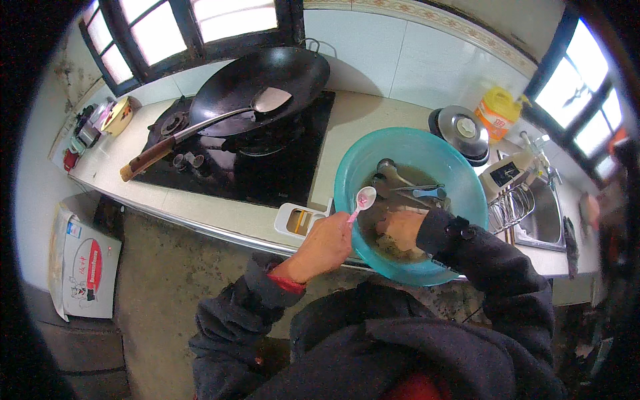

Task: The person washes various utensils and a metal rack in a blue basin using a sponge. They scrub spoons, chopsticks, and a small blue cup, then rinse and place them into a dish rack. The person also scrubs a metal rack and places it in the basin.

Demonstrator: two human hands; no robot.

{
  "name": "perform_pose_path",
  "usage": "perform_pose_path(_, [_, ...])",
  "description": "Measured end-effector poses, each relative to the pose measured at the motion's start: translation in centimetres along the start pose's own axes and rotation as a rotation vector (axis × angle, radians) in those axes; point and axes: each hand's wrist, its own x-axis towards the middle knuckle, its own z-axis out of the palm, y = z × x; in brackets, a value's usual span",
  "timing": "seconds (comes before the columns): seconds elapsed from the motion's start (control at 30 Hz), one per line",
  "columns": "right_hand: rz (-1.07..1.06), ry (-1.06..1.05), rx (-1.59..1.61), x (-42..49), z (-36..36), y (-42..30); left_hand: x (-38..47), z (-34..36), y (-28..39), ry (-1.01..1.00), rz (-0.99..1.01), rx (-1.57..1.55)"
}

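Observation:
A teal plastic basin (412, 142) of murky water rests on the counter at its front edge. My left hand (327, 245) grips the pink handle of a small spoon (366, 198), its white bowl raised over the basin's left rim. Inside the basin, my right hand (404, 227) reaches into the water; its fingers are partly hidden, and whether they hold anything cannot be seen. Several utensils lie beyond it in the water, among them a dark ladle (386, 165) and a piece with a blue handle (429, 193). A white plastic holder (286, 220) sits left of the basin.
At left, a black wok (260, 70) with a wooden-handled metal spatula (200, 131) across it stands on the black gas hob (220, 172). Right of the basin are a metal lid (456, 131), a yellow bottle (499, 112), whisks (511, 206) and the steel sink (542, 220).

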Motion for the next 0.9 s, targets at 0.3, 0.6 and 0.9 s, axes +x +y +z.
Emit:
perform_pose_path(0.3, [-0.046,0.388,0.125,-1.3,-4.7,-0.4,-0.1,0.2,1.1,-0.088,-0.077,0.015])
perform_pose_path(0.6, [0.283,0.302,-0.171,-1.6,-5.7,-1.3,-0.4,0.1,1.6,-0.144,0.056,0.131])
perform_pose_path(0.9, [0.342,0.442,-0.149,-1.4,-4.3,-1.6,-0.7,0.9,2.4,-0.152,0.071,0.047])
